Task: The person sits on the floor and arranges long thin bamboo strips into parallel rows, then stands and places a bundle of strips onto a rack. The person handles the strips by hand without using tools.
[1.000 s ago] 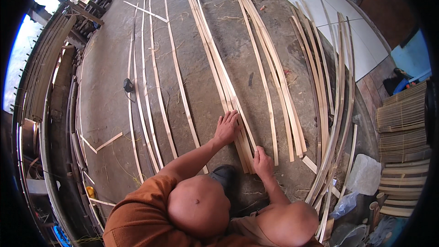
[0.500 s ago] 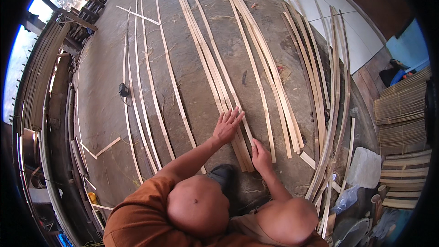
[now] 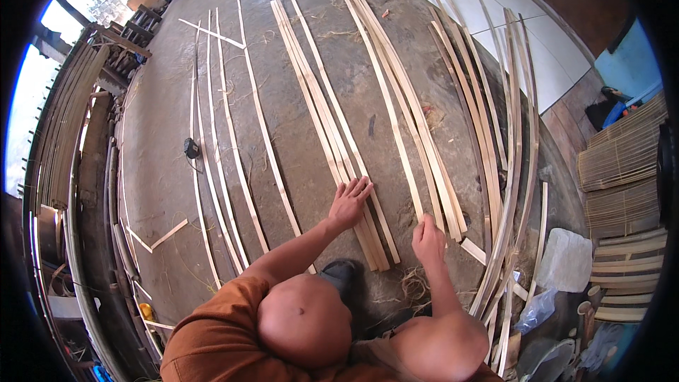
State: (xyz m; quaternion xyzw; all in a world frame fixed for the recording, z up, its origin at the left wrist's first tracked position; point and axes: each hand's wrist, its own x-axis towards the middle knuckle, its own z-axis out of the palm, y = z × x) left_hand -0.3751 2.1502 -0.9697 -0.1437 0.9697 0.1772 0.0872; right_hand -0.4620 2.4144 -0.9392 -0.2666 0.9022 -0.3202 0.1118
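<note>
Long pale bamboo strips lie lengthwise on the concrete floor in front of me. My left hand (image 3: 349,204) rests flat, fingers spread, across a narrow bundle of bamboo strips (image 3: 315,114). Its fingertips reach a single bamboo strip (image 3: 331,88) along the bundle's right side. Farther right, my right hand (image 3: 428,240) is closed in a pinch around the near end of a bamboo strip (image 3: 391,117). That strip is the leftmost of another group of bamboo strips (image 3: 417,117). The fingers hide the end of the pinched strip.
Spaced-out strips (image 3: 260,117) and a small black object (image 3: 191,148) lie to the left. Darker strips (image 3: 514,134) pile up at right, near a pale block (image 3: 565,259) and rolled slatted blinds (image 3: 622,170). Curly shavings (image 3: 414,284) lie near my right forearm.
My right hand has let go of the single strip beside the left bundle and moved right, onto the adjacent group's leftmost strip. My left hand has stayed on the bundle.
</note>
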